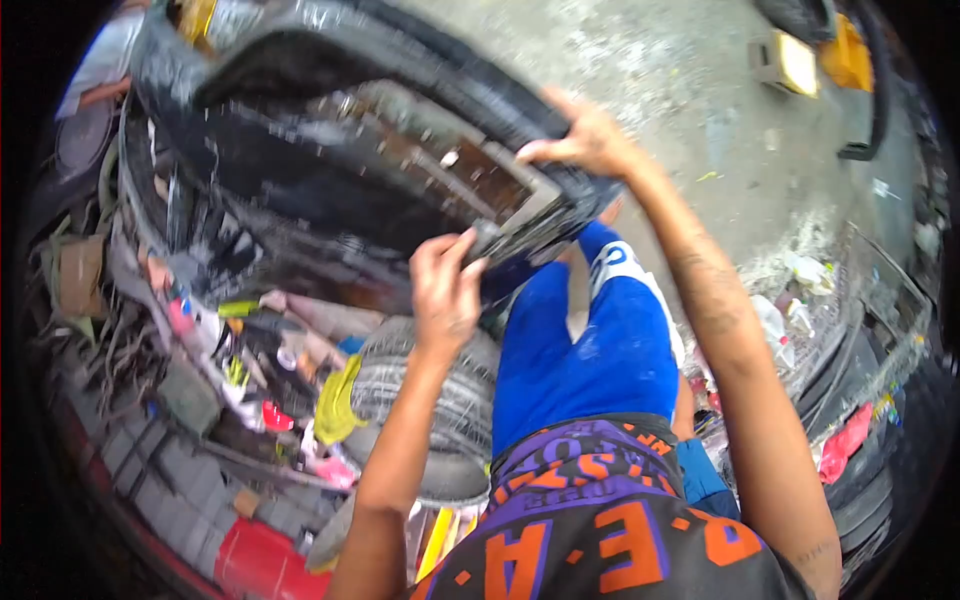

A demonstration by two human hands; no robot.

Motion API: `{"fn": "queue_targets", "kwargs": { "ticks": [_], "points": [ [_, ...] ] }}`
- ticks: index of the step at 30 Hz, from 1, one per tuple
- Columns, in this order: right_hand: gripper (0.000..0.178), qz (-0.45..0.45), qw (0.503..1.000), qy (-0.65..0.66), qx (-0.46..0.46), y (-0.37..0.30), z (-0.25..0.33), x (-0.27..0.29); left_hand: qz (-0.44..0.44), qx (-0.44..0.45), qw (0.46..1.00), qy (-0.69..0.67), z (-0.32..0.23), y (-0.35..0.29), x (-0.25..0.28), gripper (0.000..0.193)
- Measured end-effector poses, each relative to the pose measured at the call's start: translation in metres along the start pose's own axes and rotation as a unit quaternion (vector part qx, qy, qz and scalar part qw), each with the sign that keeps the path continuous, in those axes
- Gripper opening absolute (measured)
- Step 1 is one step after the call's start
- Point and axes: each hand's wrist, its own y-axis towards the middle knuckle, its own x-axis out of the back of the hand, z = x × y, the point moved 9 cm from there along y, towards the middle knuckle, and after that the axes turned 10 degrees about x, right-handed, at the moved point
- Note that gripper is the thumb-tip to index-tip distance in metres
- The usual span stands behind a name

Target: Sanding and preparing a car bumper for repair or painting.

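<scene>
A large black car bumper [290,190] with a long opening through it hangs tilted in front of me, stretching from the upper left to my knees. My right hand [588,140] grips its upper edge near the right end, thumb on the near face. At the corner of the opening, the fingers of my left hand [440,290] are closed on the bumper's lower rim. Motion blurs the bumper somewhat, and its underside is hidden.
A tyre [430,385] lies by my left leg, with a yellow cloth [340,400] against it. Mixed scraps and a red piece [265,560] fill the left side. Pale concrete floor [660,70] spreads ahead; a yellow-white box [785,65] stands far right. Another person's arm [105,92] shows far left.
</scene>
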Motion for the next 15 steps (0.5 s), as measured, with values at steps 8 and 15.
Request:
{"fn": "queue_targets", "kwargs": {
  "ticks": [8,15],
  "points": [
    [0.100,0.086,0.994,0.071,0.010,-0.002,0.005,-0.013,0.008,0.181,0.970,-0.164,-0.013,-0.016,0.044,0.027],
    [0.096,0.065,0.985,0.147,0.055,-0.034,-0.007,0.052,0.012,0.305,0.895,-0.324,-0.091,0.019,-0.032,0.028]
  ]
}}
